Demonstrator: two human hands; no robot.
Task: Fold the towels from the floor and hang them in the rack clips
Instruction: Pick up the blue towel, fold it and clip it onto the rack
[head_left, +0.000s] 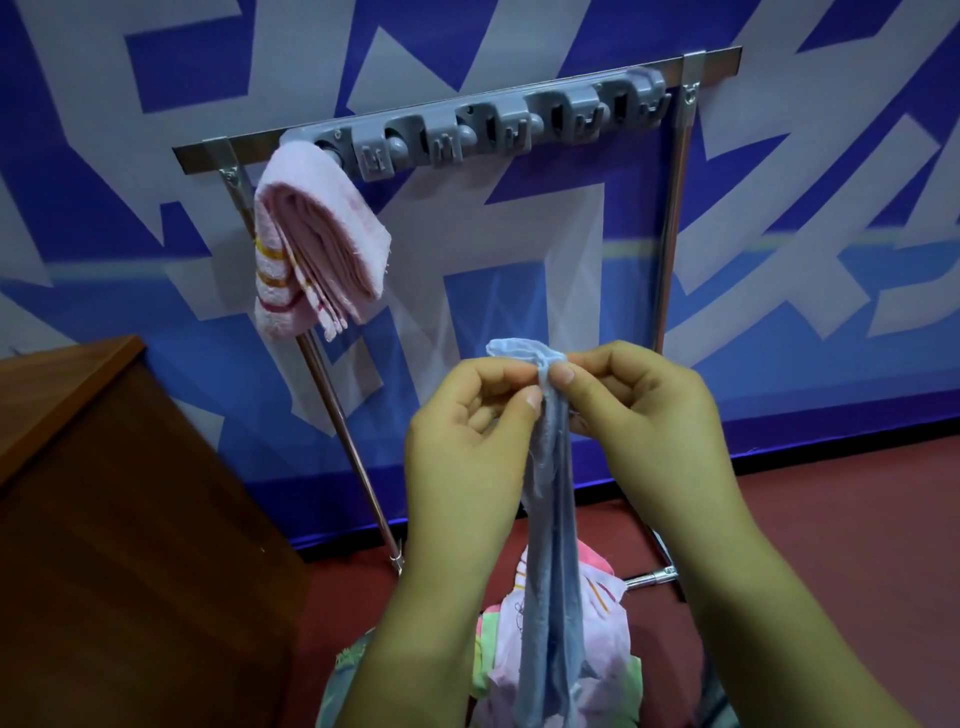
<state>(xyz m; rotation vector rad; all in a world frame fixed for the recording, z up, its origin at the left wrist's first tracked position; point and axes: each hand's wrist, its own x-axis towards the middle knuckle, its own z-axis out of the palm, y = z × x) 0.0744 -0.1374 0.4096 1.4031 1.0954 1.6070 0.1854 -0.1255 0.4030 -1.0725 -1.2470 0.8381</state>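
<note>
A thin light-blue towel (551, 545) hangs bunched from both hands in the middle of the view. My left hand (467, 441) and my right hand (639, 415) pinch its top end side by side, thumbs against the cloth. Above them a grey clip strip (483, 127) is mounted on a metal rack (670, 218). A folded pink striped towel (311, 244) hangs from the strip's leftmost clip; the other clips hold nothing. Under the blue towel, a heap of pink, white and green towels (608, 649) lies on the floor.
A brown wooden cabinet (119, 493) stands at the left, close to the rack's left leg (343, 415). Behind the rack is a blue and grey patterned wall (831, 208). The floor (841, 519) is dark red.
</note>
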